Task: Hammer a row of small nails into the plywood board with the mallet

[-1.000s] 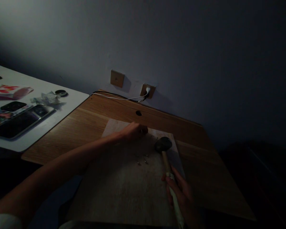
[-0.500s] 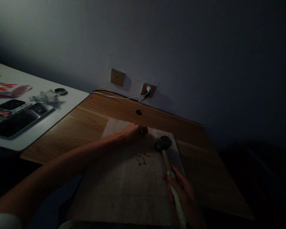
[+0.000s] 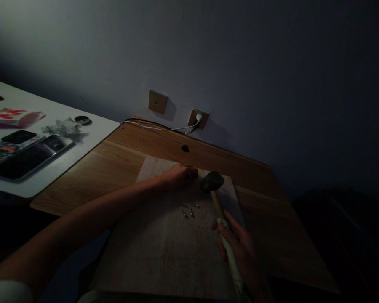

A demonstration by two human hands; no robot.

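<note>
A pale wooden board point(image 3: 164, 248) lies on a brown wooden desk point(image 3: 113, 168). My left hand point(image 3: 178, 174) rests at the board's far edge, fingers pinched together on something small that I cannot make out. My right hand point(image 3: 240, 248) is wrapped round the light handle of a mallet point(image 3: 212, 183), whose dark head hovers just right of my left fingertips. Several small loose nails point(image 3: 189, 209) lie on the board between my two hands.
A white table point(image 3: 60, 155) at the left carries a tablet point(image 3: 25, 158), a phone, packets and a small round lid. On the wall behind are a switch plate point(image 3: 157, 102) and a socket point(image 3: 198, 119) with a white cable. The right side is dark.
The mallet head has moved left, closer to my left fingertips. My right hand has shifted slightly left along with it. My left hand has stayed in place.
</note>
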